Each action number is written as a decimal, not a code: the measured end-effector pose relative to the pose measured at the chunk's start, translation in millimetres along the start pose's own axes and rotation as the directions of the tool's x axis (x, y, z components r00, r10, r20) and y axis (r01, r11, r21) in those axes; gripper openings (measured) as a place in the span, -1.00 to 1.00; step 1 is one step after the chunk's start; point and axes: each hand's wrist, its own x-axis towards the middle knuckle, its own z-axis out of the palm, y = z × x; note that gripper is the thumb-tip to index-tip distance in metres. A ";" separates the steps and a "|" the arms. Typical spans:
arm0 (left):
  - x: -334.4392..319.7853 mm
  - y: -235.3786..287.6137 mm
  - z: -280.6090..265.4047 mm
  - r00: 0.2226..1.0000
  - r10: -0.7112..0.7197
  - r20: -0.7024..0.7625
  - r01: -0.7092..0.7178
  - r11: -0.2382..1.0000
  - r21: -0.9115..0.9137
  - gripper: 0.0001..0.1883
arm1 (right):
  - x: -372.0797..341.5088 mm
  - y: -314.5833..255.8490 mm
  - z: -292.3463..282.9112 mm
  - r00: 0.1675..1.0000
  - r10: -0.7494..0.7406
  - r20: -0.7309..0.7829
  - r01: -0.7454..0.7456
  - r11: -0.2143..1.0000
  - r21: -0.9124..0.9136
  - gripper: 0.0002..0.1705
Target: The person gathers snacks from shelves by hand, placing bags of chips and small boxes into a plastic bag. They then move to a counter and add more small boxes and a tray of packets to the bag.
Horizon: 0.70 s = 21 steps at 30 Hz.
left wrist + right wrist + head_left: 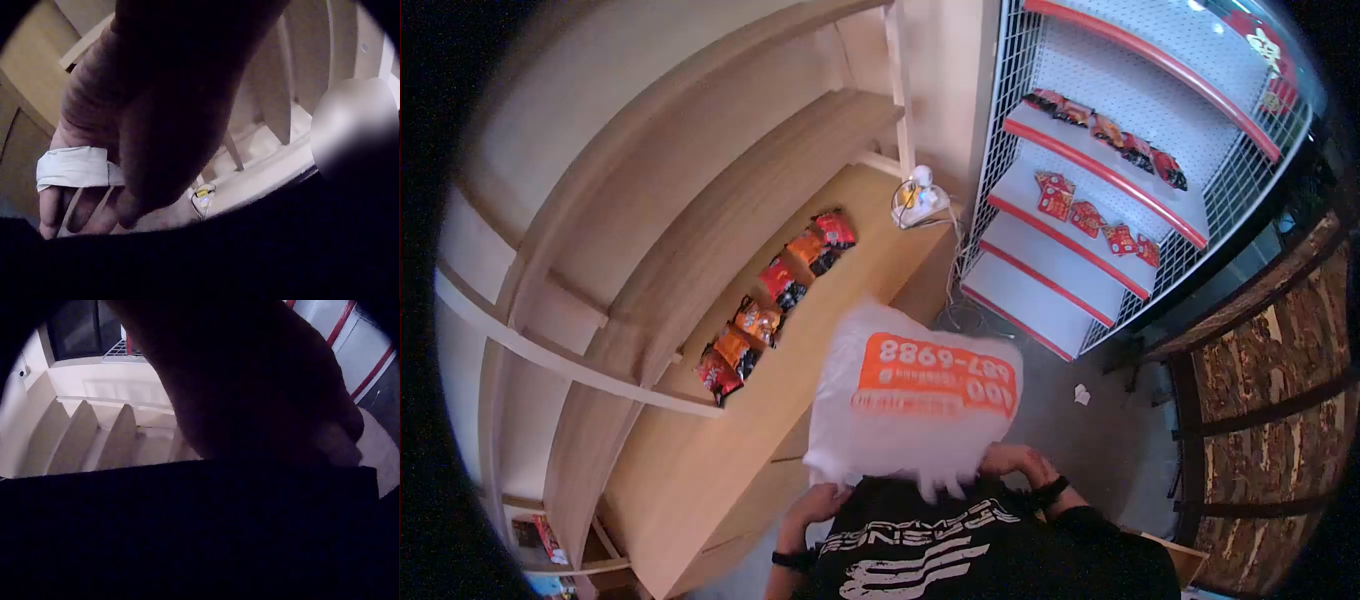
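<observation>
A white plastic bag (900, 430) with an orange printed panel spreads in front of the person's torso in the head view. At its lower left corner the left hand (820, 503) grips the bag's edge. The right hand (1015, 462) holds the bag's right side near the handles. In the left wrist view the left hand (94, 181) has its fingers curled, with a white strip (72, 167) across them. The right hand (281, 406) is a dark shape in the right wrist view, white plastic (337, 445) at its fingertips.
Several red and orange snack packets (758, 320) lie in a row on the wooden counter (820, 370), near a power strip (922, 208). A rack with red-edged shelves (1050, 245) holds more packets (1088, 218). A crumpled white scrap (1082, 395) lies on the floor.
</observation>
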 end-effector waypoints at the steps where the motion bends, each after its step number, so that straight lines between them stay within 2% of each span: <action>1: -3.4 15.0 -17.5 0.865 -0.361 0.350 0.405 0.913 -0.059 -0.70 | 2.4 9.9 11.7 0.924 0.237 0.301 -0.280 0.954 0.106 -0.50; 2: -6.8 25.4 -27.1 0.499 -0.572 0.651 0.740 0.672 0.023 -0.66 | 5.8 16.5 18.3 0.913 0.237 0.332 -0.284 0.953 0.101 -0.50; 3: -10.8 23.5 -24.1 0.483 -0.584 0.652 0.761 0.649 0.018 -0.66 | 11.4 23.5 21.4 0.910 0.350 0.221 -0.361 0.933 0.011 -0.51; 4: -15.5 14.6 -17.9 0.541 -0.600 0.590 0.786 0.610 -0.101 -0.64 | 19.7 30.2 23.4 0.893 0.440 0.095 -0.435 0.898 -0.073 -0.51; 5: -18.6 7.6 -12.9 0.588 -0.623 0.515 0.793 0.569 -0.217 -0.61 | 32.6 37.4 25.6 0.895 0.430 0.120 -0.422 0.902 -0.090 -0.51; 7: -11.0 -1.7 -15.9 0.563 -0.733 0.382 0.822 0.546 -0.164 -0.59 | 60.7 41.3 30.0 0.982 0.186 -0.042 -0.191 0.964 -0.183 -0.56; 8: 0.9 5.3 -29.8 0.547 -0.747 0.379 0.834 0.528 -0.163 -0.59 | 73.2 32.6 26.0 0.989 0.126 -0.074 -0.140 0.965 -0.222 -0.56; 9: 18.1 19.4 -48.9 0.478 -0.817 0.323 0.871 0.393 -0.294 -0.59 | 87.5 19.0 18.5 0.992 0.066 -0.111 -0.093 0.960 -0.262 -0.56; 10: 27.0 25.5 -59.4 0.398 -0.875 0.277 0.866 0.259 -0.427 -0.57 | 97.7 -5.3 6.1 0.986 0.086 -0.141 -0.121 0.958 -0.262 -0.57; 11: 25.5 22.9 -60.6 0.394 -0.877 0.273 0.866 0.255 -0.431 -0.57 | 105.4 -29.8 -6.0 0.979 0.108 -0.174 -0.151 0.954 -0.260 -0.55; 13: 18.6 17.7 -63.1 0.448 -0.887 0.116 0.743 0.296 -0.600 -0.48 | 121.7 -55.0 -17.4 0.975 0.058 -0.216 -0.107 0.968 -0.225 -0.54; 15: 17.3 15.6 -77.4 0.435 -0.891 0.132 0.745 0.273 -0.608 -0.43 | 135.9 -66.5 -14.4 0.966 0.011 -0.257 -0.064 0.978 -0.197 -0.52; 17: 14.1 9.8 -84.3 0.406 -0.907 0.109 0.734 0.253 -0.631 -0.45 | 152.7 -66.6 -9.6 0.899 -0.203 -0.389 0.176 0.979 -0.104 -0.53; 18: 8.1 3.5 -82.3 0.408 -0.911 0.067 0.702 0.266 -0.661 -0.49 | 158.6 -66.2 -8.0 0.905 -0.212 -0.370 0.180 0.976 -0.122 -0.53; 20: 1.0 -7.0 -84.7 0.394 -0.917 0.058 0.670 0.243 -0.702 -0.51 | 170.1 -66.1 -0.9 0.869 -0.316 -0.381 0.303 0.948 -0.096 -0.53; 21: 0.5 -11.2 -89.0 0.394 -0.918 0.048 0.646 0.239 -0.725 -0.52 | 176.8 -63.6 3.5 0.875 -0.331 -0.355 0.313 0.944 -0.108 -0.53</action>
